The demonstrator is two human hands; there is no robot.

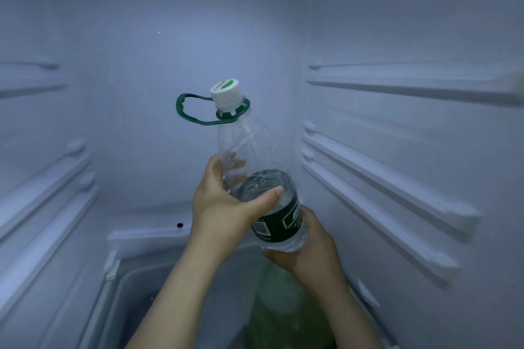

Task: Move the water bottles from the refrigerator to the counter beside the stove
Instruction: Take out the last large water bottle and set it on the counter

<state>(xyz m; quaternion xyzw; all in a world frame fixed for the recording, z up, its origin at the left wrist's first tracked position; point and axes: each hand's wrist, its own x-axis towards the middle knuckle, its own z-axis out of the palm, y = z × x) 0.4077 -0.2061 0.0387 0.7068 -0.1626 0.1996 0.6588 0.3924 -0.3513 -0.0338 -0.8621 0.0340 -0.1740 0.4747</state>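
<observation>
Two bare forearms reach in from the bottom edge, and both hands hold one water bottle [255,144]. The left hand [224,201] wraps the bottle's middle, its thumb [266,197] lying across the front just above the dark green label [286,221] and its fingers curled round the far side, where they show through the clear plastic. The right hand [312,246] cups the base from below and behind, fingers curled against the bottom.

The bottle is in the air inside the refrigerator [170,65], touching no surface, tilted with its white cap [225,92] up and away from the camera. A green carry loop [179,107] hangs off the neck and sticks out to the left. Water [263,187] fills only the lower part, and droplets cling to the plastic above it.

Around the bottle the cavity is pale and dim. Ridged shelf rails run along the right wall [382,178] and the left wall [48,187]. Low on the back wall sits a small dark hole [179,225]. Below the hands is a clear drawer [127,292], and inside it, under the right wrist, is a greenish shape [278,314] too blurred to identify.
</observation>
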